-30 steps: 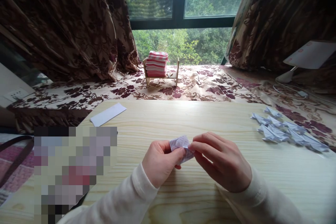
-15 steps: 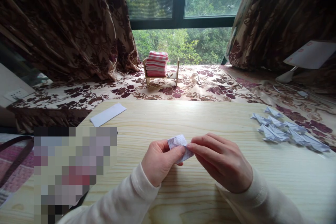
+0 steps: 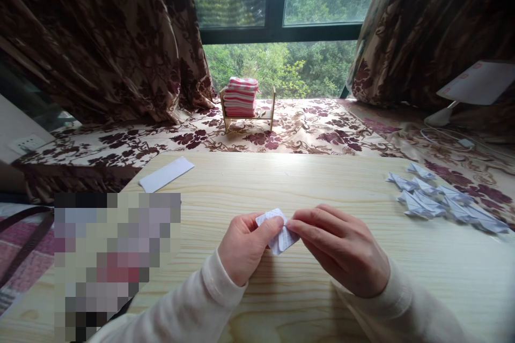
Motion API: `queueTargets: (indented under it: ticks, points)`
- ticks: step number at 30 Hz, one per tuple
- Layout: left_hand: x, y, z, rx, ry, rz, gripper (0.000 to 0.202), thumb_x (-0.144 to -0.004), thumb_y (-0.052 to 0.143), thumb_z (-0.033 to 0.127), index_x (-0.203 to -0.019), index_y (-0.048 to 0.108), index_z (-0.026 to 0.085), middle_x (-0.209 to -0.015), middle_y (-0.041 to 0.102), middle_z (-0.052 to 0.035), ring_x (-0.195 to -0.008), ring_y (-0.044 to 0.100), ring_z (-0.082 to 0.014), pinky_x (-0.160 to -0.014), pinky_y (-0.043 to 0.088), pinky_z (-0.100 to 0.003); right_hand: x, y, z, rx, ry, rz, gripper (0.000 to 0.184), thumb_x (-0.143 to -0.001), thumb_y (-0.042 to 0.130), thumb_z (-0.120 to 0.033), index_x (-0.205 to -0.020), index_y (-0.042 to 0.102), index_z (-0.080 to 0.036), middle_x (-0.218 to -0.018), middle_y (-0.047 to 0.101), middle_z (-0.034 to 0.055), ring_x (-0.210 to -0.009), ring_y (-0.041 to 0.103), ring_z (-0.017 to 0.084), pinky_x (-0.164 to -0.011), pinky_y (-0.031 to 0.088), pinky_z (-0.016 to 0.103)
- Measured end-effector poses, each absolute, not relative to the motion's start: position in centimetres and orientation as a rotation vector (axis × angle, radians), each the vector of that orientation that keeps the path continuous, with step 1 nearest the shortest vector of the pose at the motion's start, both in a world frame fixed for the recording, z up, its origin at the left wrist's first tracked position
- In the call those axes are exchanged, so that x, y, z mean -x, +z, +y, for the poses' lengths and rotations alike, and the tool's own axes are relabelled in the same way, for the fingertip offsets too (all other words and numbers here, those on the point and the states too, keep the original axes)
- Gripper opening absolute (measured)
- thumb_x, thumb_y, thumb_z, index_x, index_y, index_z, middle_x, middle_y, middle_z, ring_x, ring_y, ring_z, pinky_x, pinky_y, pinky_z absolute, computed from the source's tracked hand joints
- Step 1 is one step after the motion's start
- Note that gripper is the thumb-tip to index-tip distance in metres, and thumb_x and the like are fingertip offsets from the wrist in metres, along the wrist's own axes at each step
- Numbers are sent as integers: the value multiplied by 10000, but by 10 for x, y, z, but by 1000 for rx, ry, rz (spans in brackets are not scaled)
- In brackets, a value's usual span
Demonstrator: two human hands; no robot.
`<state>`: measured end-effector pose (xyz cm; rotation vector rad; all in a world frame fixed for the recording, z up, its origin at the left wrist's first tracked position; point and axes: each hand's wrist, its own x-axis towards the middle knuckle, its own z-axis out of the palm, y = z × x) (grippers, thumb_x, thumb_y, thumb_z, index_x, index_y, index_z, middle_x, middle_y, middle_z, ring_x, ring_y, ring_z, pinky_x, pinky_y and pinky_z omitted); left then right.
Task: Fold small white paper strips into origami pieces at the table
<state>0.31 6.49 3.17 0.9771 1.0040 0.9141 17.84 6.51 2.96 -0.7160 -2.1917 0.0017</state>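
Above the middle of the pale wooden table (image 3: 225,182) I hold a small piece of folded paper (image 3: 279,244), white with a fine printed pattern. My left hand (image 3: 245,244) grips it from the left, thumb pressed on top and the other fingers beneath. The fingertips of my right hand (image 3: 346,252) pinch its right edge, with the fingers closed together. Part of the paper is covered by my left thumb and right fingertips. Several folded paper pieces (image 3: 422,206) with pointed corners lie grouped at the table's right side.
A flat white paper strip (image 3: 167,174) rests at the table's back left. Left of my arm, a blurred-out patch (image 3: 116,262) hides what lies there. Beyond the table, a small wooden rack (image 3: 273,110) holds folded pink-striped cloths (image 3: 240,97). At right stands a white lamp (image 3: 477,83).
The folded paper has turned slightly between my hands, and more of its lower part shows. My left thumb has shifted up over it. Both hands stay in nearly the same place.
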Motion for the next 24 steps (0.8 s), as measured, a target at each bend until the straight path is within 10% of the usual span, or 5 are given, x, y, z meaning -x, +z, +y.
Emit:
queueTargets:
  ticks: [24]
  points:
    - [-7, 41, 54, -1466, 1007, 1220, 207, -800, 533, 269, -686, 652, 143, -606, 521, 2, -607, 458, -129, -584, 383, -232, -167, 33, 62, 1083, 934, -1752, 134, -835, 552, -288, -789, 587, -167, -702, 613, 30, -608, 579, 136, -551, 510, 258]
